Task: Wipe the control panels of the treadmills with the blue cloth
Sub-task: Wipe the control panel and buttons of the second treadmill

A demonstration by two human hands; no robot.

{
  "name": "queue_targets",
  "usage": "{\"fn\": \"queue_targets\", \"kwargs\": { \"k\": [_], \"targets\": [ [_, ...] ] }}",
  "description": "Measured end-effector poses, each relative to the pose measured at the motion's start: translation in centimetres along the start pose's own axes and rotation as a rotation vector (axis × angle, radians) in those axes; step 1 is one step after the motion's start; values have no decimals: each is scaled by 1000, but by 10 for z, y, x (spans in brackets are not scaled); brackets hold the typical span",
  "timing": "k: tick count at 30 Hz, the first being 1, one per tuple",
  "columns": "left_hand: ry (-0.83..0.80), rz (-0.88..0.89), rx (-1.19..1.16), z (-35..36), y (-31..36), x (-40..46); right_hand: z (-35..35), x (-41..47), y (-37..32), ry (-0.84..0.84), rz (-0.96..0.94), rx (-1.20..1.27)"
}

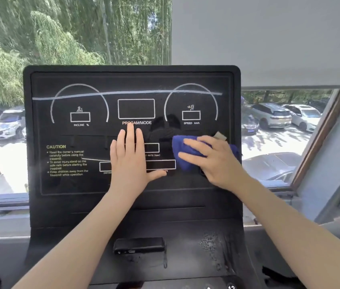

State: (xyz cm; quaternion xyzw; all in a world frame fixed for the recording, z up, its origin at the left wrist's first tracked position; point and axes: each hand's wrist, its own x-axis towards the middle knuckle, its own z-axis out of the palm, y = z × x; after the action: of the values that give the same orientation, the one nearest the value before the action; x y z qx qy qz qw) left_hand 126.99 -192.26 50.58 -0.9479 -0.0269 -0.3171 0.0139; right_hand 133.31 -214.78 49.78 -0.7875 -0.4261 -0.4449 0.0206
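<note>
Two hands on a treadmill panel (64,134).
Left hand (130,161) lies flat, fingers straight; right hand (212,161) presses the blue cloth (185,151), fingers maybe slightly bent.

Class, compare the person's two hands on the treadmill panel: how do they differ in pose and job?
The left hand lies flat and bare near the middle of the control panel; the right hand presses the blue cloth at the panel's right side. Both have straight fingers and touch the same panel.
</note>
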Motion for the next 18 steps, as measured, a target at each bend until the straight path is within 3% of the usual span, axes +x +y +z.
{"fn": "queue_targets", "kwargs": {
  "k": [4, 7, 9, 12, 15, 18],
  "targets": [
    [23, -8, 39, 1, -1, -1, -14, 36, 51, 234, 316, -37],
    [52, -4, 48, 2, -1, -2, -11, 50, 44, 307, 496, -36],
    [60, 1, 37, 4, -2, -1, -1, 47, 15, 295, 418, -19],
    [75, 8, 12, 6, -3, 0, 19, 24, -39, 160, 153, 34],
    [76, 25, -21, 6, -4, 0, 20, 19, -39, 36, -24, 10],
    [76, 36, -9, 4, -4, 1, 11, 42, -3, 159, 97, -64]
  ]
}}
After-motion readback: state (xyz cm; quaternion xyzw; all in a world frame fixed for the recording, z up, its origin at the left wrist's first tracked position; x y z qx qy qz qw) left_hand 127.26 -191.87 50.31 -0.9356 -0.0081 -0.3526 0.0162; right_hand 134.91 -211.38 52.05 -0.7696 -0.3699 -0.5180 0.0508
